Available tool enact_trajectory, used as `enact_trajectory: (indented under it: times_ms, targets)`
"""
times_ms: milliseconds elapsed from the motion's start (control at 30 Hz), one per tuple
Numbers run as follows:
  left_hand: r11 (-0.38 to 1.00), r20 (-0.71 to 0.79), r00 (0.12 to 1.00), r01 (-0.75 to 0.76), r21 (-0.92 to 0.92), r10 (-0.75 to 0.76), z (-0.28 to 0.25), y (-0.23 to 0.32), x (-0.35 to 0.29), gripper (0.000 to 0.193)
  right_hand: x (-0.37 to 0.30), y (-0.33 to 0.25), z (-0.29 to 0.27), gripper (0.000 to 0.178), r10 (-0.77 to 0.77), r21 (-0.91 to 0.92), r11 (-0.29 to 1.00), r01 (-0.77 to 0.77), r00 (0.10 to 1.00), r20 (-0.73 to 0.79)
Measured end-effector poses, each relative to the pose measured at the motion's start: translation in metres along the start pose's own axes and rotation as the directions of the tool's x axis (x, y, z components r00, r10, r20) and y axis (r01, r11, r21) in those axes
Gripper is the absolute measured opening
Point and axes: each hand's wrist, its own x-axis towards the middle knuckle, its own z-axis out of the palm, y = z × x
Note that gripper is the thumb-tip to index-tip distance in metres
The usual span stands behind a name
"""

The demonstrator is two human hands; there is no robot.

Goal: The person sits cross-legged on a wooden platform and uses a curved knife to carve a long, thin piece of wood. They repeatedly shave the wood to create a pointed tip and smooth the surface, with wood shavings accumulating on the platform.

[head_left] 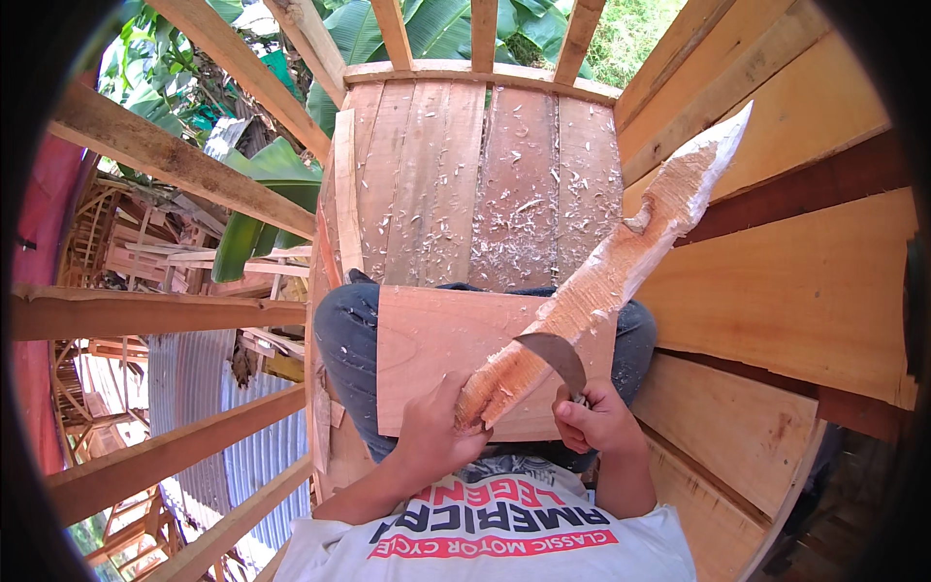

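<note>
My left hand [441, 432] is wrapped round the near end of a long, rough piece of wood [606, 272]. The piece slants up and away to the right, its far end cut to a pale point. In my right hand [592, 417] is the handle of a knife with a curved blade [557, 355]. The blade lies across the wood's lower part, close to its right edge; how deep it touches I cannot tell. Under the wood, a flat rectangular board [427, 339] rests across my lap. My right fingers hide most of the knife handle.
Wood shavings lie over the plank floor [427, 194] ahead. Wooden rails [160, 312] with gaps run along the left, and a low rail [465, 70] crosses the far edge. Broad wooden boards [795, 281] line the right side. Corrugated sheets [233, 427] lie below, outside the left rails.
</note>
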Motion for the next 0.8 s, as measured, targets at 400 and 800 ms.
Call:
enact_trajectory:
  times_ms: [400,800]
  targets:
    - [1.000,-0.016,1.000,0.009,0.002,-0.009,-0.003,-0.001,0.000,0.053,0.003,-0.008,0.009,0.039,0.014,0.040,0.999,-0.010,0.995,-0.102]
    - [1.000,-0.022,1.000,-0.008,-0.017,0.008,-0.009,-0.003,0.001,0.055,0.008,-0.003,0.006,0.033,-0.084,-0.106,0.993,0.056,0.955,-0.284]
